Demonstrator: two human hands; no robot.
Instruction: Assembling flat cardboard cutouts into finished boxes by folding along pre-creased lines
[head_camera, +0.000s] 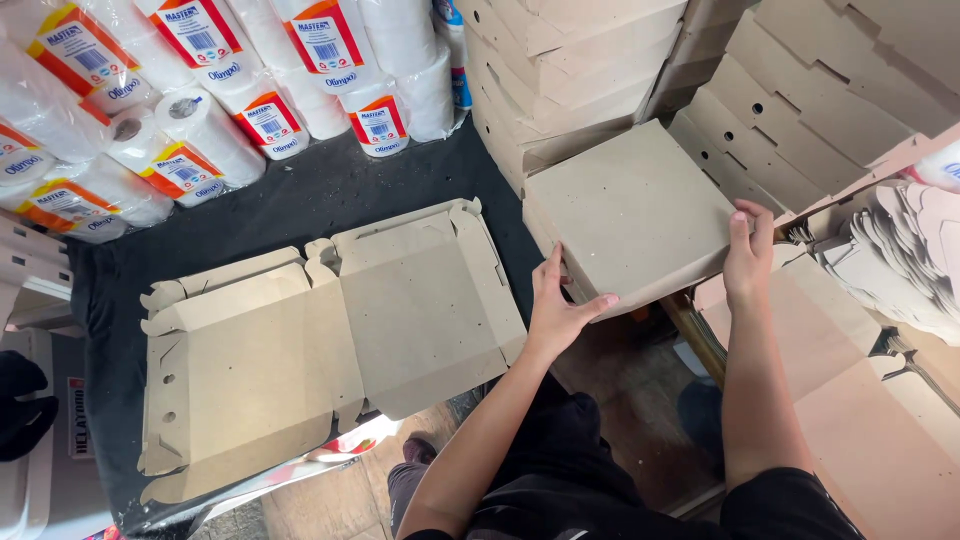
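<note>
Both hands held a closed, flat square box of grey-brown cardboard (632, 210) in the upper middle of the frame, its far edge against the leaning stacks of finished boxes of the same cardboard (570, 70) behind it. The left hand (556, 310) gripped the near left corner, thumb lying along the front edge and fingers (552, 272) spread up over the lid; the right hand (746, 255) clasped the right edge, fingers (742, 215) curled over the top, so both sets of fingers were clamped on the box. The step in hand looked like setting a just-folded box onto or against the pile. To the left of centre, on the dark table (300, 200), lay an unfolded die-cut cardboard blank (330, 335), flaps out and flat, touched by neither hand. More flat blanks (900, 250) fanned out at the right edge, and wrapped rolls of white paper with red-and-orange labels (200, 90) filled the upper left. Judging from this, the next move would call for letting go of the closed box once it sat square, then bringing both hands across to the open blank and raising its side walls
</note>
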